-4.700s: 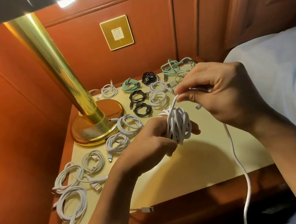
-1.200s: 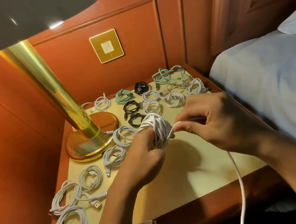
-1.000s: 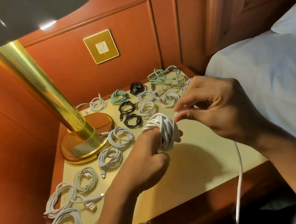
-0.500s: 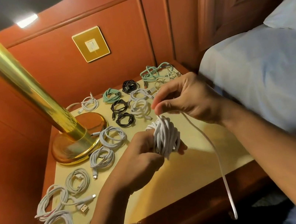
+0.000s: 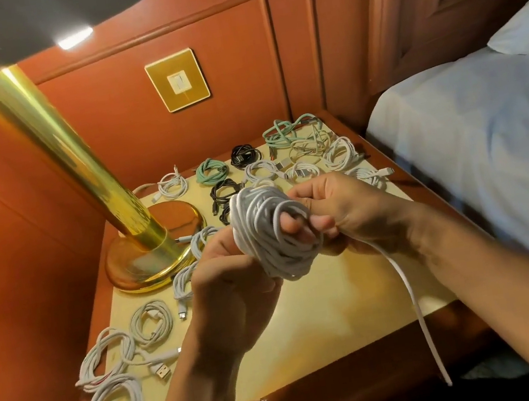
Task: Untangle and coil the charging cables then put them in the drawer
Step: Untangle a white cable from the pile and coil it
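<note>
we hold the white cable (image 5: 272, 233) in the air just to the right of the brass lamp base (image 5: 157, 252), above the cream top of the nightstand (image 5: 342, 309). it is wound into a thick, uneven bundle of many overlapping turns, more a ball than a flat ring, shaded grey on its near side. our left hand (image 5: 233, 295) grips it from below, with the fingers curled through the loops so that the fingertips (image 5: 291, 227) show inside the bundle. our right hand (image 5: 352, 214), on the side of the bundle away from the lamp base, closes its fingers and thumb on the outer turns. from under that hand a loose tail (image 5: 415, 308) of the same cable hangs down past the nightstand's front edge, well to the right of the lamp base. small white coils (image 5: 150, 322) lie in front of the lamp base; a green coil (image 5: 211, 171) and black coils (image 5: 244, 155) lie behind it to the right, and farther right a green and white tangle (image 5: 294, 135).
</note>
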Demonstrator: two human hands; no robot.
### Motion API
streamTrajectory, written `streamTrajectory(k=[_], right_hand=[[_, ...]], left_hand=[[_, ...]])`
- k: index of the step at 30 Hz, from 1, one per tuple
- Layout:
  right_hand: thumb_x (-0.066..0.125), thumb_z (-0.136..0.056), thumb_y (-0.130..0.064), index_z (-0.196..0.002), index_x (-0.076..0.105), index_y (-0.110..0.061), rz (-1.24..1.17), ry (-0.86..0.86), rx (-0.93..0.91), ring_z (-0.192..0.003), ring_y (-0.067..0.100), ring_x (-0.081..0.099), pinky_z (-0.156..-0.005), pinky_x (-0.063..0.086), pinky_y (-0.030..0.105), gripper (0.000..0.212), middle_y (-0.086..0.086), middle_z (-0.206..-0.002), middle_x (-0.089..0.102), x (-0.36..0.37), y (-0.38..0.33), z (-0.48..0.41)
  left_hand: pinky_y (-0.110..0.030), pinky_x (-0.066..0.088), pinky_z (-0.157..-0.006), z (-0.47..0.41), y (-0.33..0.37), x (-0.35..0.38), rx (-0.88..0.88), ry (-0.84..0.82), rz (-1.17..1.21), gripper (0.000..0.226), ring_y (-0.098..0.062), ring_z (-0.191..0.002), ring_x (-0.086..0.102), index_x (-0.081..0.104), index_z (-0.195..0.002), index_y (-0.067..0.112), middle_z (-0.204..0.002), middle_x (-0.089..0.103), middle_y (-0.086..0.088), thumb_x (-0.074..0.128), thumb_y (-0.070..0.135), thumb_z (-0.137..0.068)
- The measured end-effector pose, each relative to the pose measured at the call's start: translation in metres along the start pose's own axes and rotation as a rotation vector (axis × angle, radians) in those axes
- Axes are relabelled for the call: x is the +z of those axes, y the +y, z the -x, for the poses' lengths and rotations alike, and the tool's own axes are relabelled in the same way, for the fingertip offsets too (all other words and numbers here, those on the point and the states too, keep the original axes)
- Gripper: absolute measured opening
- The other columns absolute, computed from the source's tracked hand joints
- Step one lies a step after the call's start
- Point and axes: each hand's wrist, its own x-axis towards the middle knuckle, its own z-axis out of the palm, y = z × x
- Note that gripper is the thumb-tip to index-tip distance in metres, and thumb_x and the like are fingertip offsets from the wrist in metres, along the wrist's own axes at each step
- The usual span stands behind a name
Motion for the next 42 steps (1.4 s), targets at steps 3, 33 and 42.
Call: streamTrajectory(k=[3, 33, 42], right_hand=[[0.046, -0.107, -0.025, -0.106, 0.068, -0.006, -0.098, -0.009, 0.033, -0.043, 0.006, 0.033, -0.039, 0.025, 0.019, 0.028, 0.002, -0.062, 0.042, 0.004, 0.001, 0.002], [0.078, -0.088, -0.027, -0.095, 0.081, -0.01, 1.224, 0.378, -0.798, -0.078, 0.008, 0.064, -0.069, 0.052, 0.024, 0.019, -0.005, -0.085, 0.072, 0.0, -0.028, 0.054], [0.073, -0.088, -0.037, -0.096, 0.075, -0.018, 1.076, 0.452, -0.682, -0.088, 0.008, 0.069, -0.07, 0.059, 0.026, 0.02, -0.013, -0.091, 0.071, 0.005, -0.014, 0.053]], left_hand=[[-0.05, 0.042, -0.101, -0.004, 0.004, 0.0, 0.036, -0.019, 0.19, 0.036, -0.054, -0.104, 0.047, 0.061, -0.095, -0.015, -0.1, 0.057, -0.035, 0.054, -0.008, -0.061], [-0.008, 0.049, -0.08, -0.008, -0.002, -0.014, -0.04, 0.222, -1.066, 0.044, 0.008, -0.098, 0.063, 0.073, -0.104, 0.021, -0.099, 0.069, 0.028, 0.055, -0.005, -0.072], [-0.046, 0.06, -0.087, -0.004, 0.004, -0.012, -0.241, 0.064, -0.865, 0.022, -0.022, -0.093, 0.072, 0.071, -0.102, 0.01, -0.098, 0.073, -0.009, 0.08, 0.021, -0.086]])
